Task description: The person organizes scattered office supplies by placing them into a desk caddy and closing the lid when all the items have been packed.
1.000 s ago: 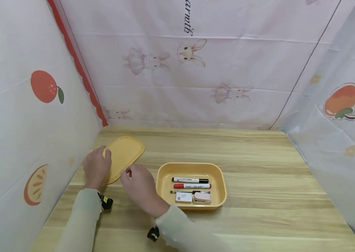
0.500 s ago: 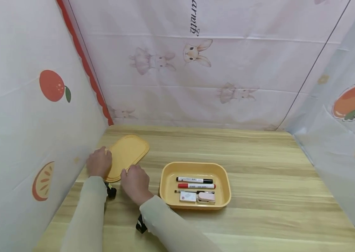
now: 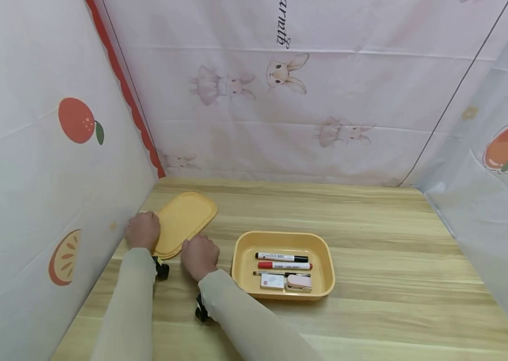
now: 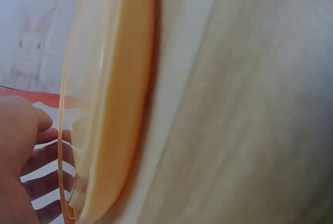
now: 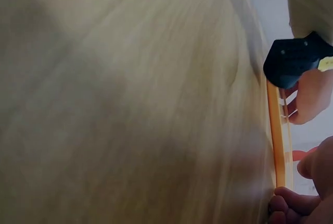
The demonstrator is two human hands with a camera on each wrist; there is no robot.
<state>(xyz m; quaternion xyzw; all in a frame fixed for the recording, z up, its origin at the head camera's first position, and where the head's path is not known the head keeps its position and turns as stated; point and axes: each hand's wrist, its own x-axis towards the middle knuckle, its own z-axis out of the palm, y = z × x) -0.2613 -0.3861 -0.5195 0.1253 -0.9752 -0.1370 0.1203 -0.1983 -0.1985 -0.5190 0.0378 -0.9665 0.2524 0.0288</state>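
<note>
A flat yellow lid (image 3: 185, 220) with rounded corners lies slanted at the left of the wooden table. My left hand (image 3: 143, 230) grips its left edge; in the left wrist view, fingers of that left hand (image 4: 21, 156) show through the lid's clear rim. At the lid's near right edge is my right hand (image 3: 201, 256), its fingers curled. In the right wrist view, the right hand (image 5: 307, 195) has fingertips right at the orange edge of the lid (image 5: 278, 146), with the thumb above. Parts of both hands' fingers are hidden in the head view.
Right of my hands stands a yellow box (image 3: 328, 265). It holds a black marker (image 3: 281, 257), a red marker (image 3: 284, 265), a pen (image 3: 260, 274), a small white box (image 3: 272, 281) and a pink stapler (image 3: 299, 283). A printed cloth wall (image 3: 96, 200) rises close by my left hand.
My right hand has come down to the lid's near edge, and its fingers have curled there. The left hand's fingers have closed over the left edge. The head view has shifted slightly.
</note>
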